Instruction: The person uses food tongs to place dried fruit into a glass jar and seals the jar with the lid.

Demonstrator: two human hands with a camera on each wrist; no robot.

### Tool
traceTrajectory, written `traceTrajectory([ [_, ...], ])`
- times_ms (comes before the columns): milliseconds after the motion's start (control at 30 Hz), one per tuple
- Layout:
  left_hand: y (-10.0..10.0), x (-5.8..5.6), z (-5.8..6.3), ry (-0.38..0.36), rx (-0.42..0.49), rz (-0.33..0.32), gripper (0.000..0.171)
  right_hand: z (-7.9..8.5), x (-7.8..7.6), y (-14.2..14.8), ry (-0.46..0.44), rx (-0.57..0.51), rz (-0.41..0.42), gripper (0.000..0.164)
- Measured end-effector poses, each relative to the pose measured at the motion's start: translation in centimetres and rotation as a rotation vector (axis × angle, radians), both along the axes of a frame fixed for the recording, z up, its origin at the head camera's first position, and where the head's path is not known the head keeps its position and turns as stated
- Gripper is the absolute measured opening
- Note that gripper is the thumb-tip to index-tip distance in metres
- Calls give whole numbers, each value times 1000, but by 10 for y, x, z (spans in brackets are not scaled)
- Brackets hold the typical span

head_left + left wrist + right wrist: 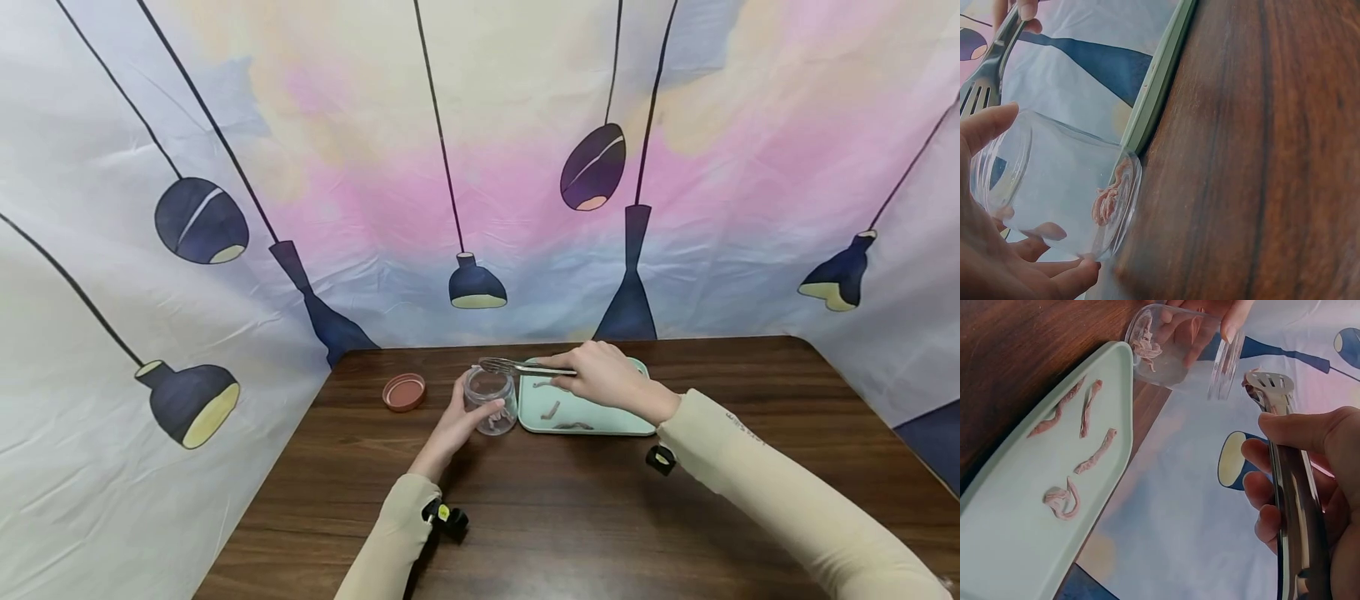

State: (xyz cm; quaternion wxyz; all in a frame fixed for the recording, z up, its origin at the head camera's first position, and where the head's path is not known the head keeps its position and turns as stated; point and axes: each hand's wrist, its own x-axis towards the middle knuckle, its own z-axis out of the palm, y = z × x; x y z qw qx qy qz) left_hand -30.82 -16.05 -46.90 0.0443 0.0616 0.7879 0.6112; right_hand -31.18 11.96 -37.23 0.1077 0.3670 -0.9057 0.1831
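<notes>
My left hand (450,425) holds a clear jar (1066,162) upright, thumb on one side and fingers round the other. Several pinkish meat-like strips (1107,203) lie bunched on its bottom. In my right hand (609,377) is a pair of metal tongs (1300,512) with slotted ends. The tong tips are just above the jar's mouth, and a small pinkish-brown piece (1250,380) shows between them. A pale green tray (611,424) stands to the right of the jar, bearing several more strips (1097,452), partly hidden by my right hand in the head view.
A reddish-brown lid (405,392) lies on the dark wooden table (540,517), left of the jar. Behind the table hangs a cloth (525,167) printed with lamps. Each sleeve carries a small black wrist device.
</notes>
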Motion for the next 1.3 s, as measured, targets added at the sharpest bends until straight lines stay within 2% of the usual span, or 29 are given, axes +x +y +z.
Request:
traceTrajectory([
  [233, -2, 0, 2, 4, -18, 14, 93, 8, -3, -6, 96, 61, 35, 37],
  [467, -2, 1, 6, -28, -39, 24, 96, 17, -7, -10, 212, 143, 69, 35],
  [800, -1, 0, 4, -29, -45, 18, 93, 29, -5, -24, 358, 368, 119, 36],
  [1067, -2, 0, 2, -33, -41, 22, 96, 35, -6, -36, 465, 482, 138, 39],
  [1300, -3, 1, 4, -39, -39, 8, 95, 41, -8, -45, 514, 588, 142, 41],
])
